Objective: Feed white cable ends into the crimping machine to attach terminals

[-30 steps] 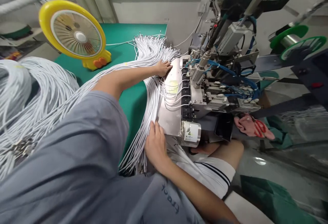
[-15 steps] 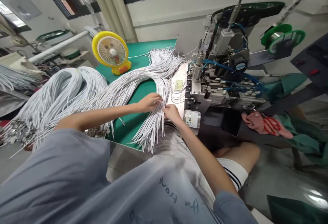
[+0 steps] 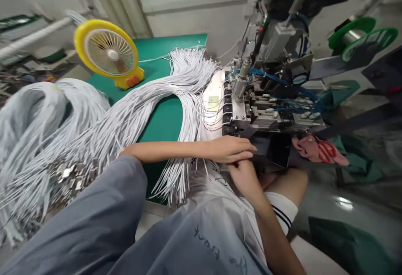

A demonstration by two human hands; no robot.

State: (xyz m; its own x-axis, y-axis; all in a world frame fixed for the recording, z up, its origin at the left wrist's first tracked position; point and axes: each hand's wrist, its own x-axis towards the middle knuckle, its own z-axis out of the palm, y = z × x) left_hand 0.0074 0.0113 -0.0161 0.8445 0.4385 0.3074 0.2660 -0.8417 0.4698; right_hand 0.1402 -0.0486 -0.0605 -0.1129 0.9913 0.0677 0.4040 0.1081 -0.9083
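Observation:
My left hand (image 3: 230, 149) reaches across my body to the front end of the metal machine (image 3: 266, 107). Its fingers lie stretched out flat and point right, just short of a black phone (image 3: 279, 151). Right beneath it is my right hand (image 3: 244, 175), whose fingers are hidden by the left hand. A thick bundle of white cables (image 3: 185, 94) curves over the green mat (image 3: 165, 120) beside the machine. Its loose ends hang over the table edge next to my left forearm. A few cable ends sit in the machine's black slots.
A yellow fan (image 3: 108, 53) stands at the back of the mat. More white cables with metal plugs (image 3: 67, 174) pile up at the left. Red scissors (image 3: 326, 151) lie on a pink cloth right of the phone. Green wire reels (image 3: 361, 36) sit at the upper right.
Both hands have left the cable bundle and moved right and down to the machine's front end. The left hand now lies over the right. The camera has swung closer.

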